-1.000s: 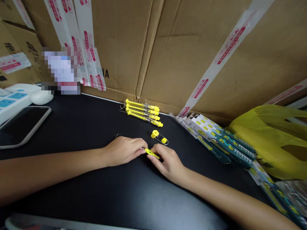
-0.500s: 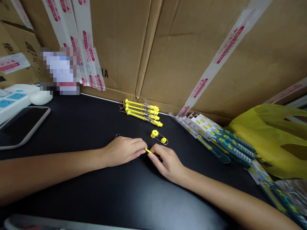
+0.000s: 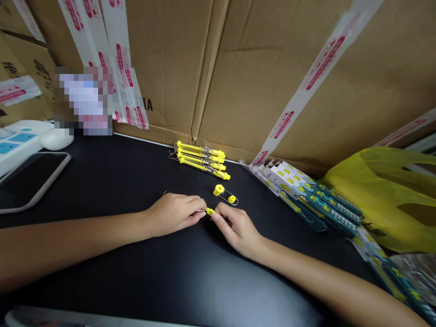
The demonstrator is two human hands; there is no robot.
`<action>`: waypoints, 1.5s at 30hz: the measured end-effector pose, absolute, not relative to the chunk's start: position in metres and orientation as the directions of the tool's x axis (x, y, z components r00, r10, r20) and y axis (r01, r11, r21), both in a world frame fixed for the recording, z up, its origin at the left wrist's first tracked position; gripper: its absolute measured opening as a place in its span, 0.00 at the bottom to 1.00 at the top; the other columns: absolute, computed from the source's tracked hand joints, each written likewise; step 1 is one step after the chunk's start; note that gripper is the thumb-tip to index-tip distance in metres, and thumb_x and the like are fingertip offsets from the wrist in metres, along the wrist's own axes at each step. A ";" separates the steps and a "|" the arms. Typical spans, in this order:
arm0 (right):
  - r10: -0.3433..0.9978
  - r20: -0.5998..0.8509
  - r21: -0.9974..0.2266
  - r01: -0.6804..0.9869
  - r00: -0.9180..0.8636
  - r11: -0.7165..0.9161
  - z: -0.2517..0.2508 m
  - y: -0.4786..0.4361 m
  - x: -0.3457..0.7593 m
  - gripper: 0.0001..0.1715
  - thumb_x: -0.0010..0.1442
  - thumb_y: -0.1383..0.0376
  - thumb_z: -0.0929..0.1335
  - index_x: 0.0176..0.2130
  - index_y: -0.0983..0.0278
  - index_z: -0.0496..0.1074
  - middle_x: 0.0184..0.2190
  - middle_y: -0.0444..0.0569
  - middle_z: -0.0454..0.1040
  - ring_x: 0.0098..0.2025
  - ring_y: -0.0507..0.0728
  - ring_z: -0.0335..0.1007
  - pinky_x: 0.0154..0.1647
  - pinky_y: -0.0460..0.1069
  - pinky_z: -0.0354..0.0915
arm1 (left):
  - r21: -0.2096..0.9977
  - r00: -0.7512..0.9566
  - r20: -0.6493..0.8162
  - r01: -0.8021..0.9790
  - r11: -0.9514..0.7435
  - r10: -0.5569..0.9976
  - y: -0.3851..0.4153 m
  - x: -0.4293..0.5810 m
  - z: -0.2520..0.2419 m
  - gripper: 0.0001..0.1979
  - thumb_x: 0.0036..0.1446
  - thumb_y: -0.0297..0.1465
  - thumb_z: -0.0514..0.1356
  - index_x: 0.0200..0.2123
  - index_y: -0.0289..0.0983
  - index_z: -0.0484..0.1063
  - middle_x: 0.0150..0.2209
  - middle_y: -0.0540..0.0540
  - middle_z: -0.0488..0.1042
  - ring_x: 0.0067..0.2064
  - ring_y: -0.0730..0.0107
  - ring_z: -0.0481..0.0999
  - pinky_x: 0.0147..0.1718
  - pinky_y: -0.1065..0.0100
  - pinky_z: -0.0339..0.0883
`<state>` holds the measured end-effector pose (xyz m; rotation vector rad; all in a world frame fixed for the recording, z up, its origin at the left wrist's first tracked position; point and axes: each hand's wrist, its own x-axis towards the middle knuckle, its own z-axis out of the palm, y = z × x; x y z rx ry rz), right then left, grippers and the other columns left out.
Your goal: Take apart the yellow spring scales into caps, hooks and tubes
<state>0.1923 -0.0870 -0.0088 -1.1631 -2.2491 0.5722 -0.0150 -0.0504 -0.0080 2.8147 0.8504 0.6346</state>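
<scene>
My left hand [image 3: 177, 211] is closed, thumb and fingers pinching a thin coiled metal spring [image 3: 202, 210]. My right hand [image 3: 236, 229] pinches a yellow plastic piece [image 3: 210, 211], whose notched end meets the spring between the two hands. Most of that piece is hidden by my right fingers, and the spring's far part by my left. Just beyond my right hand lie a yellow hexagonal cap [image 3: 218, 190], a smaller yellow plug [image 3: 232, 199] and a bent wire loop [image 3: 236, 203]. Several yellow spring scales [image 3: 202, 165] with hooks rest side by side farther back.
Printed packages [image 3: 306, 193] are stacked at the right, against a yellow plastic bag [image 3: 371, 190]. A phone [image 3: 32, 179], a white power strip [image 3: 20, 138] and a white rounded object [image 3: 57, 138] sit at the left. Cardboard boxes [image 3: 170, 68] wall off the back of the black table [image 3: 190, 277].
Between my fingertips the yellow piece has turned, so its notched end now shows beside the spring instead of a slim rod. Both hands stay in nearly the same place.
</scene>
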 end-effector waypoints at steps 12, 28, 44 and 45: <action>0.873 0.209 -0.688 0.568 -0.441 0.452 -0.007 -0.085 0.192 0.16 0.65 0.61 0.59 0.28 0.64 0.65 0.21 0.40 0.63 0.24 0.48 0.59 0.27 0.44 0.55 | 0.204 0.751 0.363 0.514 -0.833 0.552 -0.050 -0.015 -0.009 0.09 0.63 0.31 0.48 0.33 0.38 0.66 0.30 0.54 0.71 0.31 0.77 0.72 0.28 0.75 0.57; 0.913 0.191 -0.772 0.519 -0.361 0.367 -0.011 -0.080 0.193 0.20 0.65 0.57 0.59 0.26 0.64 0.64 0.20 0.40 0.60 0.23 0.48 0.57 0.26 0.44 0.54 | 0.149 0.743 0.387 0.534 -0.832 0.546 -0.049 -0.016 -0.011 0.11 0.64 0.32 0.46 0.33 0.38 0.66 0.29 0.54 0.68 0.29 0.78 0.69 0.28 0.75 0.57; 0.649 0.487 0.098 0.775 -0.584 0.624 -0.013 -0.062 0.209 0.09 0.63 0.64 0.63 0.35 0.64 0.71 0.32 0.50 0.67 0.33 0.55 0.60 0.32 0.48 0.56 | 0.212 0.722 0.431 0.502 -0.839 0.541 -0.048 -0.018 -0.010 0.13 0.66 0.36 0.46 0.43 0.42 0.70 0.35 0.52 0.72 0.33 0.77 0.73 0.32 0.76 0.62; 0.653 0.478 0.124 0.782 -0.587 0.611 -0.013 -0.061 0.209 0.09 0.62 0.63 0.63 0.35 0.64 0.70 0.32 0.50 0.67 0.33 0.55 0.60 0.32 0.48 0.55 | 0.206 0.724 0.428 0.504 -0.838 0.541 -0.048 -0.018 -0.010 0.14 0.66 0.37 0.46 0.44 0.42 0.70 0.35 0.53 0.72 0.32 0.77 0.73 0.32 0.76 0.62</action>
